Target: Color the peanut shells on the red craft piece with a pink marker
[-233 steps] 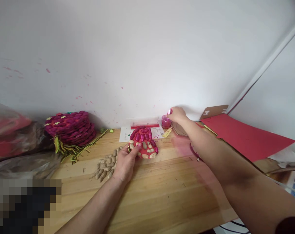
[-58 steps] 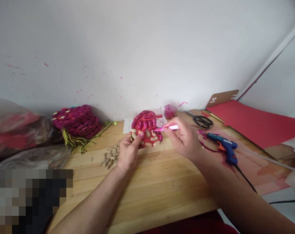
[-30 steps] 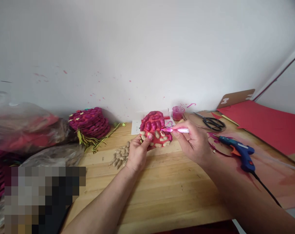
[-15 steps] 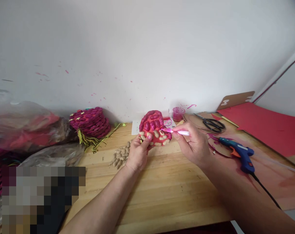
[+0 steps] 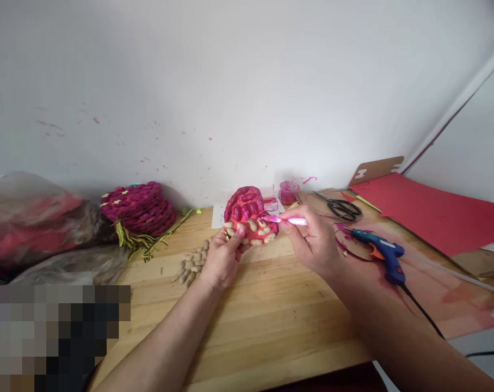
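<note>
My left hand [image 5: 224, 256] grips the lower left edge of a red piece covered with peanuts [image 5: 249, 215], thumb on its face. The peanuts along its top and middle are painted magenta, while those lower down are bare tan shell. Between the fingertips of my right hand [image 5: 314, 239] is a paintbrush [image 5: 294, 221] with a white handle. Its magenta-stained tip touches the peanuts at the right middle of the piece. Loose peanuts [image 5: 192, 262] lie on the table just left of my left hand.
At the back stands a cup of magenta paint [image 5: 289, 192]. Black scissors [image 5: 340, 208], a blue glue gun [image 5: 388, 253] and red sheets [image 5: 438, 212] lie to the right. A stack of magenta peanut pieces [image 5: 139, 209] and plastic bags [image 5: 47, 218] occupy the left.
The whole view has shifted, so things appear further left. Both hands keep their grips, and the brush tip stays at about the same area of the peanut piece.
</note>
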A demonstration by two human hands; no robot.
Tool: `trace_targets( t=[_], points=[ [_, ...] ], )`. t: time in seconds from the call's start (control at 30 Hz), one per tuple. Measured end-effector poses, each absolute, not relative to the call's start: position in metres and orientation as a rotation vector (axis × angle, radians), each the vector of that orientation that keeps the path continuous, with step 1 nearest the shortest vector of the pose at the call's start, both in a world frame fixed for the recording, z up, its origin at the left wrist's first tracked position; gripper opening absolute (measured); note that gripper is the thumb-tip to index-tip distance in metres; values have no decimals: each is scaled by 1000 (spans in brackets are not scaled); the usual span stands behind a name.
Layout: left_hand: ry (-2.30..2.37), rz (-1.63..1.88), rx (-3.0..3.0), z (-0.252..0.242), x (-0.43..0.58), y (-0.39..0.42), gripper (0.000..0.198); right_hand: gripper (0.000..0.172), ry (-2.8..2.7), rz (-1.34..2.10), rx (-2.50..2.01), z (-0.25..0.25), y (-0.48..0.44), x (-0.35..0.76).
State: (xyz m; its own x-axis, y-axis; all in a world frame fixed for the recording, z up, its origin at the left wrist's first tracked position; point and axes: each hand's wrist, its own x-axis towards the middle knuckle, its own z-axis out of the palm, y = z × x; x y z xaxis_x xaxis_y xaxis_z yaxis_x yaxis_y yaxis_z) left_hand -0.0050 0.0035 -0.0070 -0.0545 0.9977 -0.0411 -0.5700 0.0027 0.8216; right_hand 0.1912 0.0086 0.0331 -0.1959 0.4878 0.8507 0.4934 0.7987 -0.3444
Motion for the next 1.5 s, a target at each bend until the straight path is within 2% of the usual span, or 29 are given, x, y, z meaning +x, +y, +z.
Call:
trace_targets(
  t=[0.23,0.97,1.5],
  points=[
    [807,1426,700,-7,-6,4,49,4,-1818,12,-782,32,9,192],
    [841,1473,661,-8,-8,5,58,4,-1825,-9,-757,33,9,194],
    [864,1468,697,-8,-9,6,54,5,-1835,15,-780,34,7,195]
  ],
)
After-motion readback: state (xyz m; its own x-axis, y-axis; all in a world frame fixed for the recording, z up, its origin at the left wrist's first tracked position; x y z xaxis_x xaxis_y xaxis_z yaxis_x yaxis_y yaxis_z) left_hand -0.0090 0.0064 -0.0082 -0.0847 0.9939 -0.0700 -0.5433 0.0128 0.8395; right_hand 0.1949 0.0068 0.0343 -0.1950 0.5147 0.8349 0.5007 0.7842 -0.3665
